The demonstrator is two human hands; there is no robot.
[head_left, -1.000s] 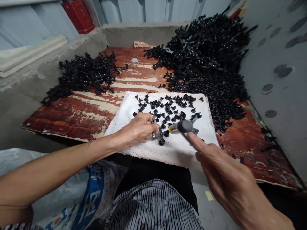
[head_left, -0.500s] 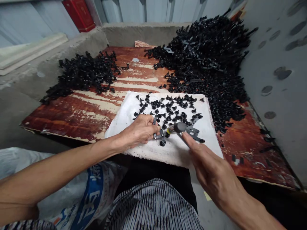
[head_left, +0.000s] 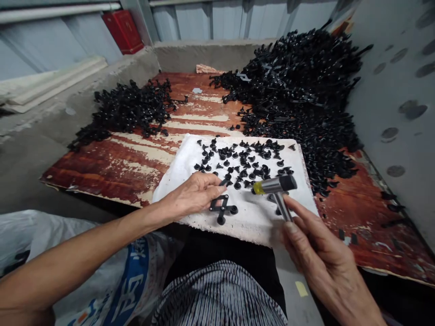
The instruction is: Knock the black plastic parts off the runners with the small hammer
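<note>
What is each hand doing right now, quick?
Left hand: fingertips on the black bracket on the white pad; gripping or just pressing, cannot tell.
Right hand: closed, holding the small hammer.

A black X-shaped piece (head_left: pixel 222 208) with round studs at its ends lies flat near the front of the white pad (head_left: pixel 251 217). The small hammer (head_left: pixel 276 184), steel-headed with a yellow tip, hangs level just right of it.

Hammer (head_left: pixel 277 184): smooth grey metal, yellow-tipped. Clips (head_left: pixel 243 160): matt black plastic. Pad (head_left: pixel 251 217): white, rough-textured. Board (head_left: pixel 112 163): wood, red-painted, badly worn.
</note>
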